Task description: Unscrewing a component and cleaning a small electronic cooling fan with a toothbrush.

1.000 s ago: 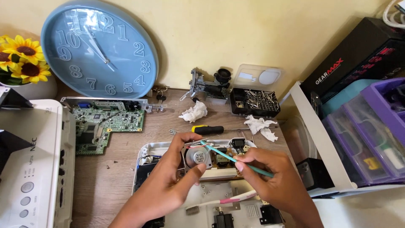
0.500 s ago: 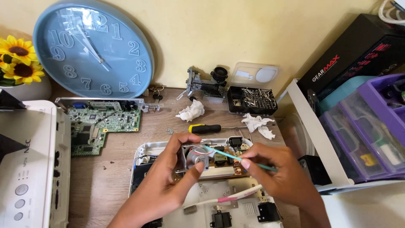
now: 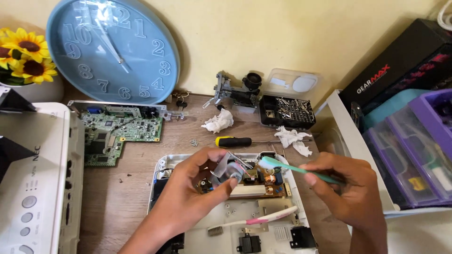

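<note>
Wooden desk (image 3: 117,207): black box (image 3: 400,70) right, blue clock (image 3: 113,49) behind.

Wooden worktop (image 3: 117,207) crowded with electronics parts.

Against the back wall a round blue clock (image 3: 113,49) leans upright, with a pot of sunflowers (image 3: 26,59) at the far left. A green circuit board (image 3: 117,131) lies flat just below the clock, beside a white device (image 3: 35,183) at the left edge. Near the middle lie a yellow-and-black screwdriver (image 3: 234,141), two crumpled tissues (image 3: 218,121) (image 3: 293,139), a few loose screws (image 3: 194,142), a black case of bits (image 3: 288,112) and a small metal lens assembly (image 3: 235,91). An opened white casing (image 3: 263,221) sits at the front, a pink-and-white toothbrush (image 3: 263,218) resting in it. Boxes (image 3: 409,70) and a purple organiser (image 3: 419,150) stand on the right.
</note>
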